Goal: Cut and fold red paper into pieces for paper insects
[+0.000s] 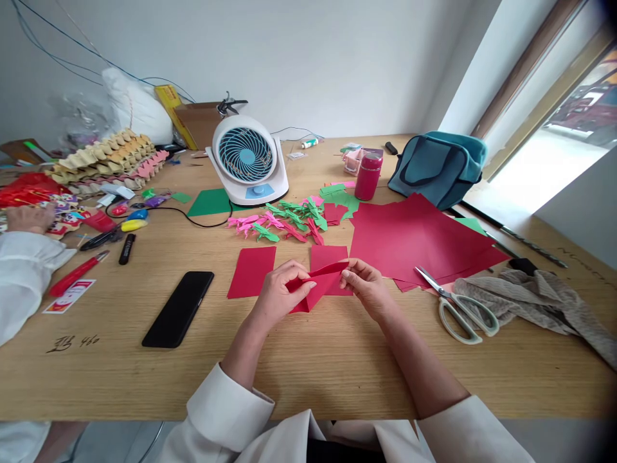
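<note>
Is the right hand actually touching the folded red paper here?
Touching. The head view shows the right hand pinching the right end of the folded red paper between thumb and fingers.

1 head view faces forward, down at nearby hands (282, 289).

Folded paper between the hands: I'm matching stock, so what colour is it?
The folded paper is red, clearest in the head view.

Craft workspace, wooden table (120, 386), folded red paper (322, 286), scissors (448, 295), paper figures (294, 220) (several colours)
</note>
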Available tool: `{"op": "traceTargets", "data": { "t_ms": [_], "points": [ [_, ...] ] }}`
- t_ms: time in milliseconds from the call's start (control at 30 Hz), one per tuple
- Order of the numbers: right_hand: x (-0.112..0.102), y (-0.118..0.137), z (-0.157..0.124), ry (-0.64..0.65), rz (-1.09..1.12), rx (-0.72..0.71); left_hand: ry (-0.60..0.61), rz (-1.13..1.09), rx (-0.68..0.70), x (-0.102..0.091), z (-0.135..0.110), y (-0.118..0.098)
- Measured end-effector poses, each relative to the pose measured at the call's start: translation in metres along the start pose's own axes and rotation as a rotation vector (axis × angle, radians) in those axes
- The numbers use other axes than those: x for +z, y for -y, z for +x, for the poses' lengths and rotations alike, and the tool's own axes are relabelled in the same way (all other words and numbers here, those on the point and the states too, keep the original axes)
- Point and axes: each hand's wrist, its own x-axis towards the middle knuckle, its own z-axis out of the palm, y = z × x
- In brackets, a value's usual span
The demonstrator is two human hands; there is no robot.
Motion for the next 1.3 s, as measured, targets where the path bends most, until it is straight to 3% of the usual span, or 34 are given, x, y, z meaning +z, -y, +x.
{"op": "traceTargets", "data": {
  "t_ms": [167,433,733,1300],
  "points": [
    [-0.001,-0.002,0.000,0.045,0.020,-0.012,0.036,0.002,0.026,0.001,-0.001,-0.005],
    [0.001,-0.002,0.000,0.010,0.051,-0.015,0.014,0.016,0.049,0.001,0.000,-0.015],
    [0.008,0.006,-0.002,-0.064,0.212,-0.011,-0.005,0.045,0.078,0.003,-0.003,-0.014],
    [0.005,0.004,-0.001,-0.096,0.229,0.008,-0.029,0.054,0.084,0.002,-0.003,-0.014]
  ]
}}
